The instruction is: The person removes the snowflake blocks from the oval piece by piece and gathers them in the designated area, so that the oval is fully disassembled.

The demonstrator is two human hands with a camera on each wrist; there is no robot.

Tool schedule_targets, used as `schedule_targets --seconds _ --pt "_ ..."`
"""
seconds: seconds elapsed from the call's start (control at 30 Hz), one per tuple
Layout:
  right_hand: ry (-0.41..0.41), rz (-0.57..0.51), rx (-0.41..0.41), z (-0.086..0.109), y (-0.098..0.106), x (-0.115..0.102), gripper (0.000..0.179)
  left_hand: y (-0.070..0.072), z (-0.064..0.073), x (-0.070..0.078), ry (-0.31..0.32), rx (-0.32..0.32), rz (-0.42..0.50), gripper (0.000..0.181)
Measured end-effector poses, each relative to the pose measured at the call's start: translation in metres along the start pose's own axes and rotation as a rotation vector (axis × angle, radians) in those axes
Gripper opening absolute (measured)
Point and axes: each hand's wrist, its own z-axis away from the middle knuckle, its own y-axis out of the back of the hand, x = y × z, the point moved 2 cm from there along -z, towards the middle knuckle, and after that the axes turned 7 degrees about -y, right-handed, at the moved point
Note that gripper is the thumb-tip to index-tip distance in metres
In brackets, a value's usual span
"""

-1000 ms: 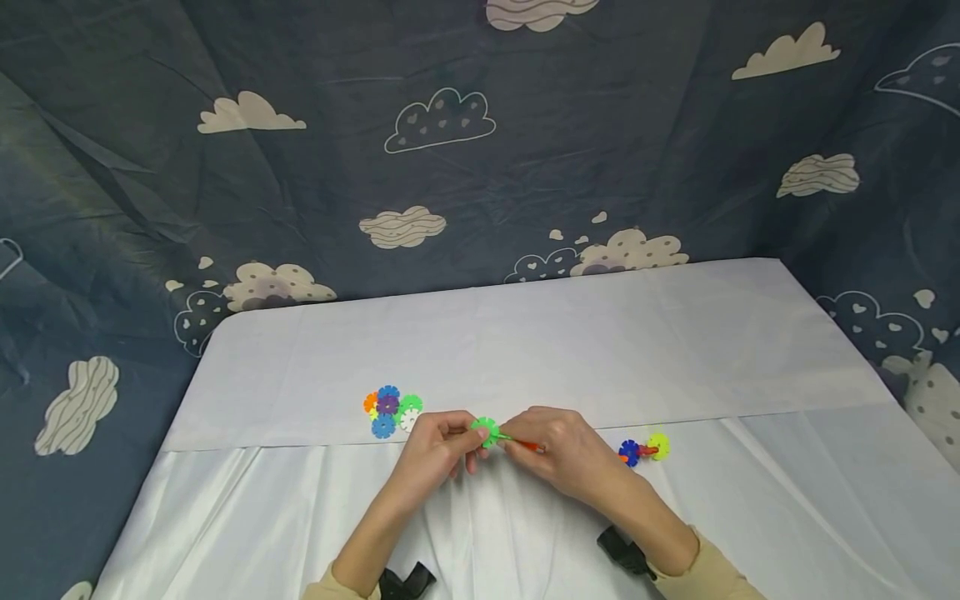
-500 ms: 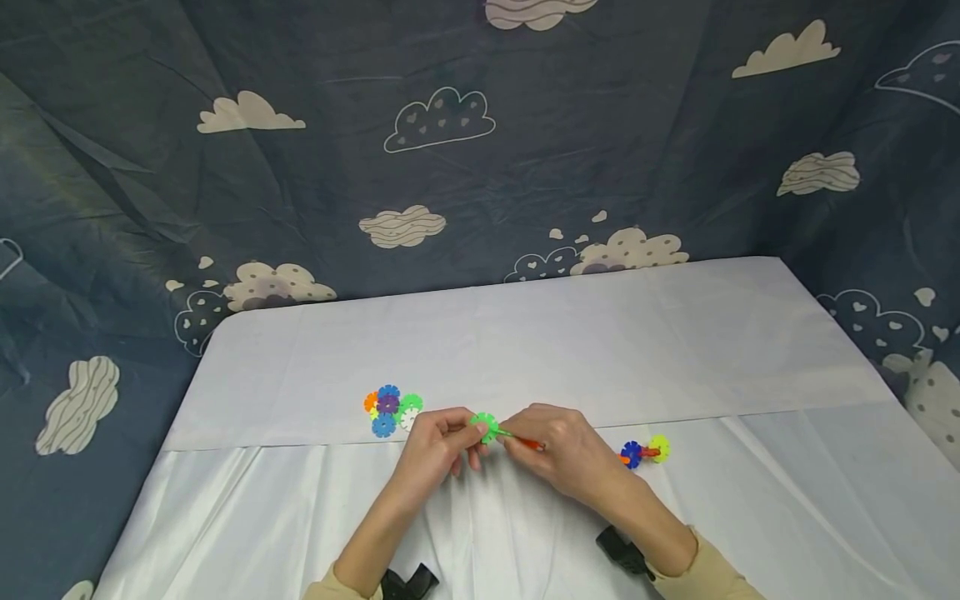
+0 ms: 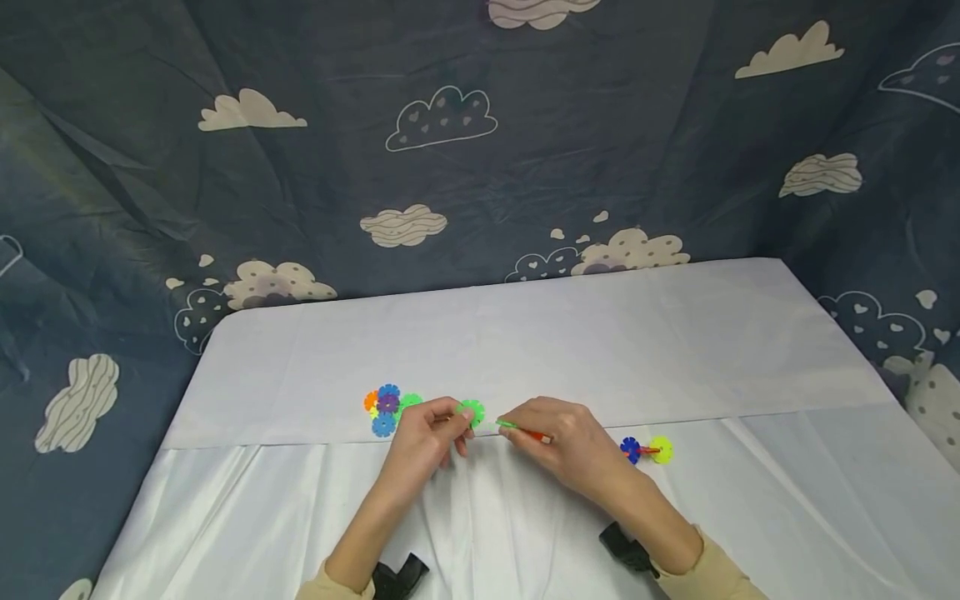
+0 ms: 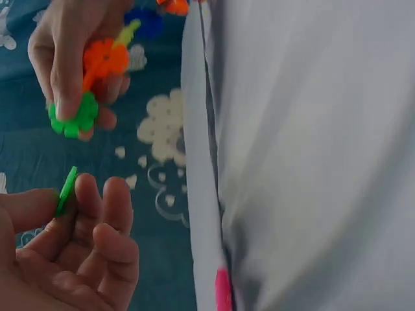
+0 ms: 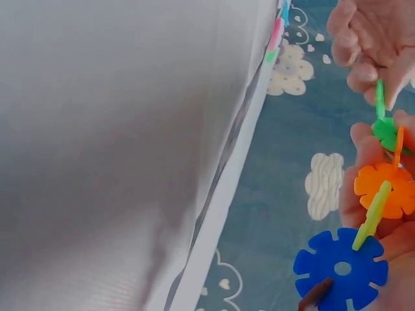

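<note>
My left hand (image 3: pixel 422 435) pinches a bright green notched plastic disc (image 3: pixel 473 412) between thumb and fingertips; the left wrist view shows this disc (image 4: pixel 66 192) edge-on. Across a small gap, my right hand (image 3: pixel 564 439) grips one end of a chain of interlocked notched discs. At that end is another green disc (image 4: pixel 79 118), followed by an orange disc (image 5: pixel 384 189), a yellow disc (image 5: pixel 372 217) seen edge-on and a blue disc (image 5: pixel 340 267). Past the right hand in the head view, a red disc (image 3: pixel 648 451) and a yellow disc (image 3: pixel 662 450) continue the chain. Fingers hide part of it.
A cluster of several coloured discs (image 3: pixel 387 407) lies on the white-covered table (image 3: pixel 540 350), just beyond my left hand. Black wrist straps (image 3: pixel 628 550) sit below both forearms. A dark cloud-patterned cloth (image 3: pixel 450 183) hangs behind and beside the table.
My left hand has moved left and slightly up with its green disc, opening a gap from the chain's green end. The right hand stays nearly in place; the chain's far end has shifted slightly.
</note>
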Motion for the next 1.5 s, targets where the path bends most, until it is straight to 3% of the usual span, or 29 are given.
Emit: schedule_targets --seconds 0.17,0.3,0.57,0.7,0.9,1.1,1.27,1.5 --pt "-0.057 0.014 -0.077 0.0 0.001 -0.001 0.016 0.027 -0.002 0.003 -0.078 0.128 -0.227 0.018" --pt "-0.108 0.033 -0.12 0.001 0.001 -0.002 0.019 0.046 -0.004 0.002 -0.095 0.182 -0.368 0.008" --pt "-0.146 0.04 -0.132 0.002 0.001 0.0 0.02 0.062 -0.009 -0.009 -0.017 0.206 -0.388 0.004" --pt "-0.14 0.013 -0.139 0.002 0.0 0.001 0.018 0.067 -0.009 -0.014 0.034 0.181 -0.438 0.004" --pt "-0.146 -0.004 -0.152 0.002 0.0 0.001 0.018 0.078 -0.007 -0.016 0.1 0.074 -0.56 0.004" --pt "-0.158 -0.011 -0.172 0.002 0.0 0.003 0.018 0.086 -0.006 -0.018 0.134 0.006 -0.591 0.004" --pt "-0.168 -0.016 -0.188 0.003 0.0 0.004 0.019 0.087 -0.006 -0.022 0.133 -0.003 -0.605 0.004" --pt "-0.194 -0.022 -0.211 0.003 0.0 0.004 0.019 0.09 -0.007 -0.024 0.151 0.047 -0.56 0.005"
